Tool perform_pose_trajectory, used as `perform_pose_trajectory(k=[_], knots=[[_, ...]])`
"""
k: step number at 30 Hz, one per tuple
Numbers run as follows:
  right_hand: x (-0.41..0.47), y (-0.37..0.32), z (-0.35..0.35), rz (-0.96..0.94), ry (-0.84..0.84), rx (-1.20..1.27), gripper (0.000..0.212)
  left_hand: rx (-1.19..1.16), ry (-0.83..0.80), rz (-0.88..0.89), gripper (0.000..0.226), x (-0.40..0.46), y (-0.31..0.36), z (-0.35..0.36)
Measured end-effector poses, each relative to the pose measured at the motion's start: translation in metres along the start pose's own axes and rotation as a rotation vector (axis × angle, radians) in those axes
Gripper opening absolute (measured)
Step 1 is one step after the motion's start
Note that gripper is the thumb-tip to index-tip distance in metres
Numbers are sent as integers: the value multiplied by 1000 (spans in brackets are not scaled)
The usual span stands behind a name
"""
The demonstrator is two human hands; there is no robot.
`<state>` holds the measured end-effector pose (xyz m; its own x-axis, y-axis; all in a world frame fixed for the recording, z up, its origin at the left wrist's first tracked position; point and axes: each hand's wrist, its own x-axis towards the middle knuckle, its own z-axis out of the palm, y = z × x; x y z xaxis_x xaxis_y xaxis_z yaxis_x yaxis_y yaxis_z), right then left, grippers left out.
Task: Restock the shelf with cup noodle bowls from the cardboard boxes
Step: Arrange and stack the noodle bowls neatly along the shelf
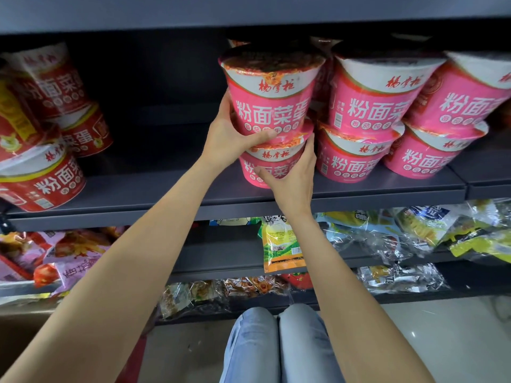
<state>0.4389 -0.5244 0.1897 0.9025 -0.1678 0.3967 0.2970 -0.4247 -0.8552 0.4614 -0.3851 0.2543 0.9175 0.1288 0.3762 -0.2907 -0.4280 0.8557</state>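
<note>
Two pink noodle bowls are stacked at the front of the dark shelf (154,186). My left hand (229,134) grips the base of the upper pink bowl (272,92), thumb curled across its front. My right hand (293,175) holds the lower pink bowl (269,164) from the right side, fingers wrapped round it. The lower bowl sits near the shelf's front edge. To the right stand more stacked pink bowls (370,106) in two layers.
Red noodle bowls (47,178) are piled at the shelf's left, some tilted. A dark gap lies between them and the pink stacks. Below are shelves of snack bags (282,244). My knees in jeans (279,344) are in front of the lowest shelf.
</note>
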Motion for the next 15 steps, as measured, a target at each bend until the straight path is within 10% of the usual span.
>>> perform_pose_trajectory(k=[15], knots=[[1,-3,-6,9,-27,8,115,-15,120,-27,109,-8,8,13]])
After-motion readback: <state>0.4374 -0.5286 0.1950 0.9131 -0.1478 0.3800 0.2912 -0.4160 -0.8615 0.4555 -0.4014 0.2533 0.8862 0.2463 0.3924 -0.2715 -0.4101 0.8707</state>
